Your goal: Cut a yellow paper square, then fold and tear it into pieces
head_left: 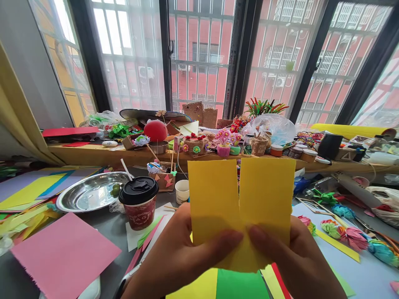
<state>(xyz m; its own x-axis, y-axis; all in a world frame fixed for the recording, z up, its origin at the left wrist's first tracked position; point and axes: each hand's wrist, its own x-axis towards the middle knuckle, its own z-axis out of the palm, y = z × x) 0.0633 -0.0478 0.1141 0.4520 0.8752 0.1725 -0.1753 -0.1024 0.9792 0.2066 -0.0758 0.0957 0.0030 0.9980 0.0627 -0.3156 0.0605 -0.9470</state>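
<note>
Both my hands hold up a yellow paper sheet (215,195) in front of me. The sheet is torn down its middle from the top edge, about two thirds of the way down. My left hand (183,253) pinches the left half near the bottom of the tear. My right hand (296,257) pinches the right half beside it, thumbs almost touching. Under my hands lie yellow, green and red paper sheets (240,286).
A lidded red coffee cup (139,202) stands left of my hands, with a steel tray (90,192) behind it and a pink sheet (64,253) at front left. A small white cup (182,191) sits behind the paper. Paper flowers (352,236) lie at right. The window ledge (102,155) is crowded with craft items.
</note>
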